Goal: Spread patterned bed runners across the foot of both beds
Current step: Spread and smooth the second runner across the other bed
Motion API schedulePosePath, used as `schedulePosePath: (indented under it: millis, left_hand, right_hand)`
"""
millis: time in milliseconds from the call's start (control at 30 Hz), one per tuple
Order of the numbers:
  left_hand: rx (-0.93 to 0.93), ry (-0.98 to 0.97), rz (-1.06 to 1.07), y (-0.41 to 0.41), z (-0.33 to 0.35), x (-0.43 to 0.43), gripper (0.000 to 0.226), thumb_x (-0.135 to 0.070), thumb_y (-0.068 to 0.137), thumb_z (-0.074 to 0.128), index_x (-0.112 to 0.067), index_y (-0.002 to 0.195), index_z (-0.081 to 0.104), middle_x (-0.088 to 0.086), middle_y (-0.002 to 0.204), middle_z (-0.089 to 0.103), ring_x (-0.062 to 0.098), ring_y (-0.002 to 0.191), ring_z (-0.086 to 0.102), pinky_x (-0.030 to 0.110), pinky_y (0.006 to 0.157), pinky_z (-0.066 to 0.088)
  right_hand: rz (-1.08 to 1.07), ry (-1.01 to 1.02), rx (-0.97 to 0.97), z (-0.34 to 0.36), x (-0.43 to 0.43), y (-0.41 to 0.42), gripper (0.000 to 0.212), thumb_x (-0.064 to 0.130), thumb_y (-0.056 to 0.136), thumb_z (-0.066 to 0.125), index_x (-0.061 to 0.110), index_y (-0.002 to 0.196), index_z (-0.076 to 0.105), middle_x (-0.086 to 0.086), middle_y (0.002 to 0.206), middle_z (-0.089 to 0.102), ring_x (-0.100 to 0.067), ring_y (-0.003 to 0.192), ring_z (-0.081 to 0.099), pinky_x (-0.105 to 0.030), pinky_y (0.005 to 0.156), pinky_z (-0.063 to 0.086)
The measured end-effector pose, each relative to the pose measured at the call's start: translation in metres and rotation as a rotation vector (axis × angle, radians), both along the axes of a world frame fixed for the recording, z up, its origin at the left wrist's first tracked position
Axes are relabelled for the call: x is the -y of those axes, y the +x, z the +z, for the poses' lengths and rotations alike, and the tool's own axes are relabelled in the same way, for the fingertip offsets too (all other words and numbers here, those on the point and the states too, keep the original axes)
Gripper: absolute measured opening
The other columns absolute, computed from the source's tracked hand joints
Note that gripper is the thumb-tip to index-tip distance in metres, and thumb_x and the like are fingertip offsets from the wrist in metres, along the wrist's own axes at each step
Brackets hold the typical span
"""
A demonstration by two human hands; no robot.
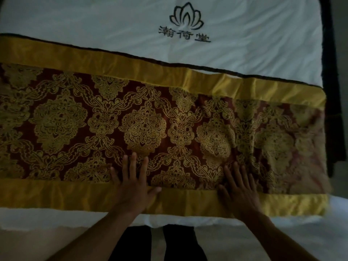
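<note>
A dark red bed runner (143,117) with gold damask pattern and wide yellow satin borders lies across the foot of a white bed (105,25). It runs from the left frame edge to the bed's right edge, slightly slanted. My left hand (131,183) lies flat on the runner's near border, fingers straight and spread. My right hand (239,189) presses flat beside it to the right, fingers straight. Right of that hand the cloth is wrinkled and bunched.
The white duvet carries a black embroidered lotus logo (185,23) with characters under it. A dark strip (329,72) runs along the bed's right side. My dark trouser legs (160,242) stand at the foot of the bed.
</note>
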State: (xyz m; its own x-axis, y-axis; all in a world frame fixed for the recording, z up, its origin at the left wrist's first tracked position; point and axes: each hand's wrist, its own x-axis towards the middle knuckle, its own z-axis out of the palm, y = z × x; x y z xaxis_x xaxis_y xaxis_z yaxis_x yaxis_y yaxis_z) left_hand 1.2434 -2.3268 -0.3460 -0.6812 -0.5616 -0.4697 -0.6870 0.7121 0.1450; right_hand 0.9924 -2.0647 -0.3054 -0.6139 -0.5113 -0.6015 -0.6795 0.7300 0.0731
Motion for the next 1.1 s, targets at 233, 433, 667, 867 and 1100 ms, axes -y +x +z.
schedulePosePath:
  millis: [233, 433, 667, 867, 1100]
  left_hand:
    - [-0.189, -0.004, -0.204, -0.026, 0.043, -0.027, 0.096, -0.074, 0.084, 0.047, -0.020, 0.160, 0.024, 0.018, 0.168, 0.008, 0.041, 0.154, 0.007, 0.070, 0.116, 0.017]
    - [-0.092, 0.052, -0.138, -0.038, 0.023, -0.068, 0.158, -0.080, 0.043, 0.080, -0.021, 0.161, -0.008, 0.019, 0.168, 0.009, 0.039, 0.154, 0.009, 0.070, 0.117, 0.014]
    - [0.001, 0.062, -0.042, -0.044, 0.013, -0.076, 0.152, -0.078, 0.042, 0.083, -0.031, 0.162, 0.002, 0.012, 0.170, -0.004, 0.036, 0.155, -0.005, 0.071, 0.116, 0.003]
    - [0.167, 0.038, 0.080, -0.063, 0.035, -0.098, 0.159, -0.067, 0.041, 0.092, -0.029, 0.160, -0.006, 0.015, 0.168, -0.008, 0.041, 0.154, -0.006, 0.075, 0.114, 0.009]
    - [0.013, 0.111, 0.008, -0.111, 0.060, -0.121, 0.133, -0.093, 0.056, 0.061, -0.043, 0.159, -0.005, 0.008, 0.170, -0.009, 0.031, 0.154, -0.019, 0.064, 0.120, -0.006]
  right_hand:
    - [0.062, -0.228, 0.151, 0.033, 0.087, 0.036, 0.075, 0.073, 0.095, -0.005, 0.035, 0.158, -0.013, -0.001, 0.166, -0.025, -0.022, 0.152, -0.027, -0.050, 0.126, -0.006]
    - [0.452, -0.385, 0.222, 0.028, 0.143, 0.062, 0.064, 0.054, 0.107, 0.021, 0.029, 0.160, -0.004, -0.005, 0.168, -0.019, -0.024, 0.153, -0.025, -0.046, 0.125, -0.013]
    - [0.278, -0.211, 0.030, -0.018, -0.007, -0.048, 0.066, 0.066, 0.102, 0.019, 0.044, 0.159, -0.007, 0.004, 0.169, -0.017, -0.019, 0.155, -0.016, -0.047, 0.124, -0.011]
    - [0.051, -0.070, 0.044, 0.006, -0.125, -0.105, 0.074, 0.076, 0.095, 0.009, 0.042, 0.160, 0.001, 0.003, 0.171, -0.003, -0.023, 0.157, 0.001, -0.053, 0.125, 0.010]
    - [0.132, -0.272, 0.146, 0.040, -0.051, -0.130, 0.084, 0.080, 0.094, 0.013, 0.035, 0.161, -0.007, -0.009, 0.168, -0.017, -0.028, 0.156, -0.011, -0.055, 0.126, 0.004]
